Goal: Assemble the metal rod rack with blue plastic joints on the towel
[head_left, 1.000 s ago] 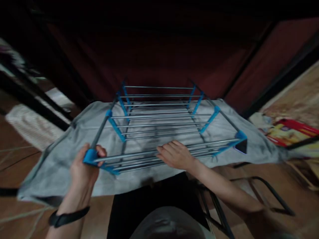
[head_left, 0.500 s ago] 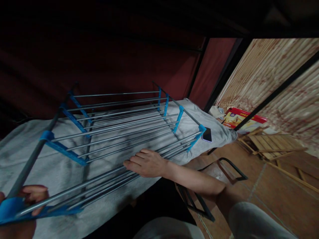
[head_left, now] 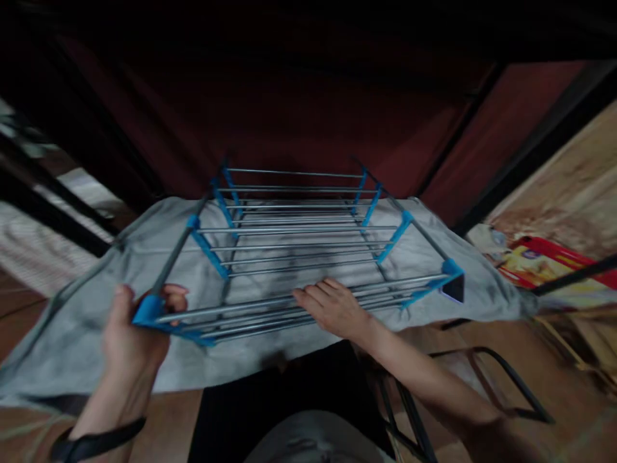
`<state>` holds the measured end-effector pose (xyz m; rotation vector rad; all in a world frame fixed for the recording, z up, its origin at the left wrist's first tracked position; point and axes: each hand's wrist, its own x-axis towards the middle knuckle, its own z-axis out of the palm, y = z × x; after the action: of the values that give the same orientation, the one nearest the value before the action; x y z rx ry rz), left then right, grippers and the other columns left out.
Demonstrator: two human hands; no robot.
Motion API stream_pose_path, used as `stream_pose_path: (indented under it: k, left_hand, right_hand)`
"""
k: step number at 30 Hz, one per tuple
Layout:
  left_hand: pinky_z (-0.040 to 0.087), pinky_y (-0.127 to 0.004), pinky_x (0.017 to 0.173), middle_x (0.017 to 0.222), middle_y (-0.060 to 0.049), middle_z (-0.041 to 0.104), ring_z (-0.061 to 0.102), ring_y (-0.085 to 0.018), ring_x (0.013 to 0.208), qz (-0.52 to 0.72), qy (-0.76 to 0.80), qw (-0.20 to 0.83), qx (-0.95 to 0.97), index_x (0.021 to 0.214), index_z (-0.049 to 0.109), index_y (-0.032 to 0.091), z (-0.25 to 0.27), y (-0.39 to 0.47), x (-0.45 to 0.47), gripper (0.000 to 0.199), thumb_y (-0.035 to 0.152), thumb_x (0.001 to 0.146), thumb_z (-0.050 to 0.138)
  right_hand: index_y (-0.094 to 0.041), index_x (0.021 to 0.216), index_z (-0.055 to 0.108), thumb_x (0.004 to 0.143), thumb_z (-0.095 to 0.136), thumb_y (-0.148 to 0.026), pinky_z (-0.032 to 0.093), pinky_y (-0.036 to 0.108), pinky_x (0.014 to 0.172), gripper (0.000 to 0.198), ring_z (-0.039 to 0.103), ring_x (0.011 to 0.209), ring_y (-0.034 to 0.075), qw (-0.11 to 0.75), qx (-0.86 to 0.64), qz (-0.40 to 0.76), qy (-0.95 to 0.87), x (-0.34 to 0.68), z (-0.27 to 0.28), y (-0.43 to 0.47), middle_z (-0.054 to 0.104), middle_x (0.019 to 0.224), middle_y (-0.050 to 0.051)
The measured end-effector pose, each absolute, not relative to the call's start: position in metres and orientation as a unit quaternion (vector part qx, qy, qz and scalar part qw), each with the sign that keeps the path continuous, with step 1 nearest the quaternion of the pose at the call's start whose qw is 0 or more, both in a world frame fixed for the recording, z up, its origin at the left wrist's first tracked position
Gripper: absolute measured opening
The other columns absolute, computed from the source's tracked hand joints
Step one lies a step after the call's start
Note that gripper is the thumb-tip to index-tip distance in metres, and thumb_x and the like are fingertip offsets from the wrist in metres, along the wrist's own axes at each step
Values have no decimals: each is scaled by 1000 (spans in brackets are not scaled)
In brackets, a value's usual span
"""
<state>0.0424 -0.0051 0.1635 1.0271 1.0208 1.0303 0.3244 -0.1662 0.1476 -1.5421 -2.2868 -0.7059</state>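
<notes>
Left hand (head_left: 137,334), eight o'clock: fingers curled around a blue plastic corner (head_left: 149,311) of the tubular metal rack (head_left: 303,229). Right hand (head_left: 335,310), five o'clock: fingers closed over its front bars. Rack rests centrally on rumpled grey cloth (head_left: 120,276); rectangular phone (head_left: 454,289), four o'clock.

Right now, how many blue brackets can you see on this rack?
8 blue brackets: four along the rack's left side, from near corner to far end, four opposite on the right. The dark back may hide more.

Rack (head_left: 299,229) of grey bars (head_left: 250,306) in blue brackets (head_left: 393,238), several rows deep, atop pale cloth (head_left: 116,270)
</notes>
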Motion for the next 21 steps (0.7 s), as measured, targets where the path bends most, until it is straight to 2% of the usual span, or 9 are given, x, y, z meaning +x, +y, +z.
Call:
stream_pose_path:
  k: [5, 14, 17, 21]
  left_hand:
    - [31, -25, 40, 50, -4, 50, 37, -11, 40, 484, 397, 633, 456, 71, 65, 14, 159, -6, 46, 59, 58, 90, 30]
    - [32, -26, 41, 55, -4, 51, 40, -13, 45, 483, 376, 647, 454, 73, 67, 17, 154, -7, 43, 57, 65, 85, 38]
    - [38, -25, 46, 59, -5, 54, 47, -15, 51, 488, 375, 656, 438, 78, 68, 15, 155, -8, 43, 58, 66, 84, 40]
    - [49, -26, 60, 79, -8, 65, 59, -18, 72, 527, 384, 627, 426, 88, 69, 14, 161, 1, 30, 53, 64, 80, 51]
  right_hand:
    - [-17, 122, 53, 93, 48, -17, 38, 32, 76, 30, 52, 81, 16, 137, -543, -229, -796, 326, 145, -168, 62, 91, 4]
    - [-16, 118, 57, 93, 49, -18, 40, 32, 75, 26, 56, 78, 16, 151, -550, -237, -786, 323, 141, -168, 64, 90, 5]
    - [-17, 118, 57, 93, 50, -24, 41, 33, 79, 27, 57, 81, 16, 158, -549, -233, -787, 319, 147, -169, 65, 93, 6]
    - [-17, 124, 54, 93, 53, -33, 42, 35, 88, 36, 59, 95, 19, 191, -563, -215, -775, 329, 171, -179, 65, 111, 8]
